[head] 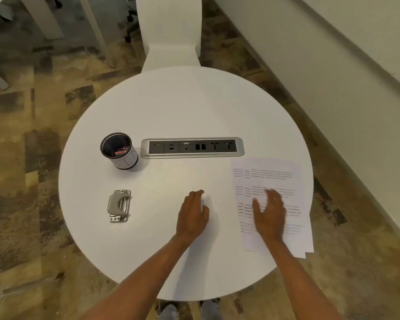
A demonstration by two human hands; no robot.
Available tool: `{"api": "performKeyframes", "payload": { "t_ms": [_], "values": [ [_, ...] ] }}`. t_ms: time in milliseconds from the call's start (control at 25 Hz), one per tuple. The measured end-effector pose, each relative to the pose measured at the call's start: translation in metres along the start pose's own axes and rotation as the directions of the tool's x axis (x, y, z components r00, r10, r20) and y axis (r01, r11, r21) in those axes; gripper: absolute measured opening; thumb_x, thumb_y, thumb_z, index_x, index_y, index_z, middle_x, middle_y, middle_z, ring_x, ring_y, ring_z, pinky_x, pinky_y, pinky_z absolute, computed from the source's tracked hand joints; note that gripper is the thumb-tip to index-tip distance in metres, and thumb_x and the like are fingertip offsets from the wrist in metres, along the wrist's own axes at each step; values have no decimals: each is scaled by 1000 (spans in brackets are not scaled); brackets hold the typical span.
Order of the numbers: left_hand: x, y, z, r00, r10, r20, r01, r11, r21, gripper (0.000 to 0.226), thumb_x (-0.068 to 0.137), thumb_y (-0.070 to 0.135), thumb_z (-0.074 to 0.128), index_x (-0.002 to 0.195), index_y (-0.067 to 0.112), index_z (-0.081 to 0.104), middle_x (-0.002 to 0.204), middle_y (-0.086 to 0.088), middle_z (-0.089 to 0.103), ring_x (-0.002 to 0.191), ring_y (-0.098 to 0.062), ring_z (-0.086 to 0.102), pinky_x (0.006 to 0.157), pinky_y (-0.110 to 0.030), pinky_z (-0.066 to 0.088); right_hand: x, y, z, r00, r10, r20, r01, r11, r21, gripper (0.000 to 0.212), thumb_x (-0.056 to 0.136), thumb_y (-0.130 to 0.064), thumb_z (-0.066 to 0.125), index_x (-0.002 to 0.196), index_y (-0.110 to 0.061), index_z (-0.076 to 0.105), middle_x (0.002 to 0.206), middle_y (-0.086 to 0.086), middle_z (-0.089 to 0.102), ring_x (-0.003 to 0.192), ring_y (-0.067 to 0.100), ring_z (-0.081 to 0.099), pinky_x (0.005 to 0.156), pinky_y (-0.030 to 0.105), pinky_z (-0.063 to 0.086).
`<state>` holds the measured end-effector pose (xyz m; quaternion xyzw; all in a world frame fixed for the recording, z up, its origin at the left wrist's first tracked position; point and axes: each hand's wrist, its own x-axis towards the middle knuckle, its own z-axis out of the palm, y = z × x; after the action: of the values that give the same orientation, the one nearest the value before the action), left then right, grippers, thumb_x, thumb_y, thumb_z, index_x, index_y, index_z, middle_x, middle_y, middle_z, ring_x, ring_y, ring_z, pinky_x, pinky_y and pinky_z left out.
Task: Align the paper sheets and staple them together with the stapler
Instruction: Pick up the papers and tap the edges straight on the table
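Note:
Several printed paper sheets (pixel 273 179) lie fanned and uneven at the right edge of the round white table (pixel 185 107). My right hand (pixel 269 213) is spread over them, palm down, fingers apart, slightly blurred. My left hand (pixel 193 214) rests flat on the bare tabletop just left of the sheets, holding nothing. A grey metal stapler (pixel 119 205) lies on the left side of the table, well apart from both hands.
A black mesh pen cup (pixel 119 150) stands behind the stapler. A silver socket strip (pixel 192 147) is set into the table's middle. A white chair (pixel 171 31) stands at the far side, a wall to the right. The sheets' lower right corner overhangs the table edge.

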<state>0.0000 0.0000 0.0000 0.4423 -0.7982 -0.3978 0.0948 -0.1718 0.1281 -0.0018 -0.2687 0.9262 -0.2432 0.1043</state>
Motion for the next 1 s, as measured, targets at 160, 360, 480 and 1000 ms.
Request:
{"api": "performKeyframes", "payload": {
  "t_ms": [160, 360, 480, 1000],
  "values": [
    [8, 35, 26, 977, -100, 189, 118, 989, -88, 50, 92, 18, 51, 140, 12, 37, 134, -9, 50, 122, -28, 51, 101, -39, 43, 41, 49, -45, 917, 400, 9, -400, 916, 19, 64, 88, -34, 67, 136, 2, 44, 138, 27, 47, 125, 43, 49, 101, 55, 44],
    [15, 66, 54, 947, -197, 252, 233, 965, -118, 57, 90, 21, 52, 142, 11, 31, 136, -11, 47, 125, -30, 47, 102, -39, 39, 64, 73, -59, 860, 501, 98, -504, 864, 1, 63, 78, -43, 77, 118, -1, 54, 121, 23, 61, 103, 41, 63, 84, 52, 55],
    [18, 82, 64, 942, -233, 241, 274, 949, -155, 51, 89, 20, 53, 135, 11, 35, 132, -12, 48, 122, -30, 49, 97, -38, 42, 70, 79, -58, 856, 497, 141, -495, 867, -54, 65, 76, -46, 77, 115, 2, 55, 118, 23, 63, 100, 41, 64, 83, 51, 55],
    [21, 98, 75, 950, -240, 201, 260, 962, -79, 46, 88, 17, 54, 131, 13, 38, 125, -12, 50, 114, -30, 55, 90, -37, 46, 76, 45, -36, 864, 473, 171, -423, 868, -260, 81, 75, -54, 74, 126, 4, 47, 135, 24, 42, 127, 43, 42, 103, 55, 39]
  ]
}}
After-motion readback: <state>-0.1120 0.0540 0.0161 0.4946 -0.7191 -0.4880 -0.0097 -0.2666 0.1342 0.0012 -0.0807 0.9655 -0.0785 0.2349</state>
